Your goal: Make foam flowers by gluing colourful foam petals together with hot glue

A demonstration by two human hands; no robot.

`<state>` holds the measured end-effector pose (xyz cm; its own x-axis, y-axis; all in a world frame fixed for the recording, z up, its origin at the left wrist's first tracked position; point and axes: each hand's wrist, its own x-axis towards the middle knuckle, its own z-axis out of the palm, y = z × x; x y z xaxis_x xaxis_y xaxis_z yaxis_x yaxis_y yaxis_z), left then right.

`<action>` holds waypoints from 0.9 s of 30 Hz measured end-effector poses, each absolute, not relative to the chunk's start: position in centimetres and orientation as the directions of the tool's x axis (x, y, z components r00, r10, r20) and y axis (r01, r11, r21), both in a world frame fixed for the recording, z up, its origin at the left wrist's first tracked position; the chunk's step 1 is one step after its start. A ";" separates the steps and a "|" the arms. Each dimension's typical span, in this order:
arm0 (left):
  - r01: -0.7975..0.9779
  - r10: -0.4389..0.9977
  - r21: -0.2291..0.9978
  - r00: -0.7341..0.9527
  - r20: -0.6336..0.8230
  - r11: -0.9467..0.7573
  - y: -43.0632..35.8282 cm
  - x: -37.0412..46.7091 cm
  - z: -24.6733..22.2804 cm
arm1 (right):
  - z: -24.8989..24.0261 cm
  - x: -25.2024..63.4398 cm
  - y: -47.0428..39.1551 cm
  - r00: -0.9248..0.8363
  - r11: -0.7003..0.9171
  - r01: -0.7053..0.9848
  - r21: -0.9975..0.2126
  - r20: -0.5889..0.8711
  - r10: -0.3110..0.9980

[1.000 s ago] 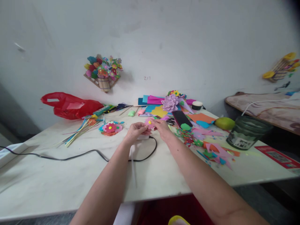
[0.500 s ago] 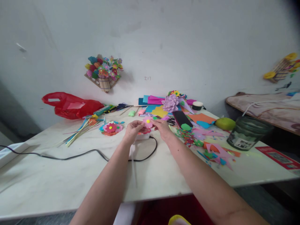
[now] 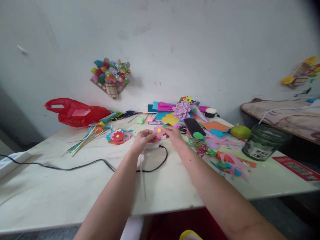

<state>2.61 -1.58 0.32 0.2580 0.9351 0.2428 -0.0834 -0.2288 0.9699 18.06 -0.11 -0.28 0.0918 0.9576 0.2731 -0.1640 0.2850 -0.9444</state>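
Both hands meet over the middle of the table, holding a pink foam flower with a yellow centre. My left hand pinches its left side, and my right hand grips its right side, where a small green piece shows by the fingertips. Under the hands lies a white glue gun, mostly hidden, its black cord looping out to the right. To the left rests a cluster of finished foam flowers, red, pink and blue.
Foam scraps and a phone lie to the right, near a green glass jar and a yellow-green fruit. A red plastic bag and thin strips sit at left. Foam sheets are stacked by the wall.
The pink flower has shifted slightly right and down between my fingers and tilted a little. Both hands stay in nearly the same place.
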 end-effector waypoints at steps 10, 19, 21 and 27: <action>-0.069 0.932 0.959 0.226 0.283 -0.275 -1.4 2.2 0.4 | -0.1 18.3 0.0 0.176 0.318 -0.204 -0.926 0.284 0.942; -0.065 0.932 0.961 0.234 0.276 -0.268 -1.6 2.2 0.6 | -0.4 18.6 0.6 0.245 0.315 -0.213 -0.925 0.261 0.934; -0.080 0.934 0.959 0.218 0.284 -0.273 -1.5 2.1 0.6 | -0.4 18.7 0.7 0.253 0.320 -0.224 -0.921 0.262 0.931; -0.153 0.946 0.934 -0.012 0.324 -0.322 -0.6 0.8 0.7 | 0.0 19.2 0.7 0.321 0.313 -0.311 -0.898 0.210 0.923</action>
<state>0.84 -0.57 0.67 -0.0117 0.9460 0.3239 -0.1532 -0.3218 0.9343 19.18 0.70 -0.05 0.3211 0.9234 0.2104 -0.3106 0.3126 -0.8977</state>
